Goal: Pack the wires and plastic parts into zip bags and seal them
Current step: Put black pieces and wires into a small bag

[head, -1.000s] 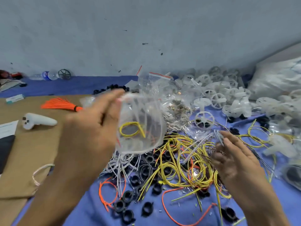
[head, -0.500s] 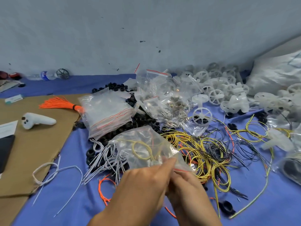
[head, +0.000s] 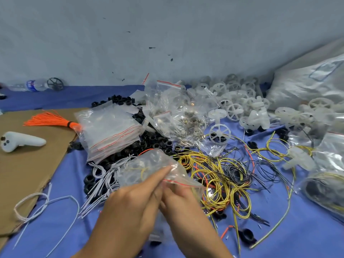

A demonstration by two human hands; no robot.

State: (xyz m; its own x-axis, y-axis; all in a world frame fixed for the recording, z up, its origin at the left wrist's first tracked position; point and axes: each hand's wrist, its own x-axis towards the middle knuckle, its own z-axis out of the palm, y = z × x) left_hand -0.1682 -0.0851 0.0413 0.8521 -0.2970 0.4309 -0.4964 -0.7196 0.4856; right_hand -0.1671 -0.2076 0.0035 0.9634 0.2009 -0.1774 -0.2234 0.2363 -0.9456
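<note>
Fingers [head: 160, 174] of left hand [head: 130, 205] and right hand [head: 186, 203] both pinch the red zip strip [head: 183, 184] on the clear plastic zip bag [head: 147, 162], yellow wire coil [head: 141, 169] inside, held over the blue cloth [head: 297, 229], mid near edge. Strip's long axis runs right from the pinch; right hand is nearer the free end.

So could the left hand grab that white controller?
Probably, but not now: the left hand is pinching the zip bag. The white controller lies uncovered on the cardboard; only flat white wires lie between.
</note>
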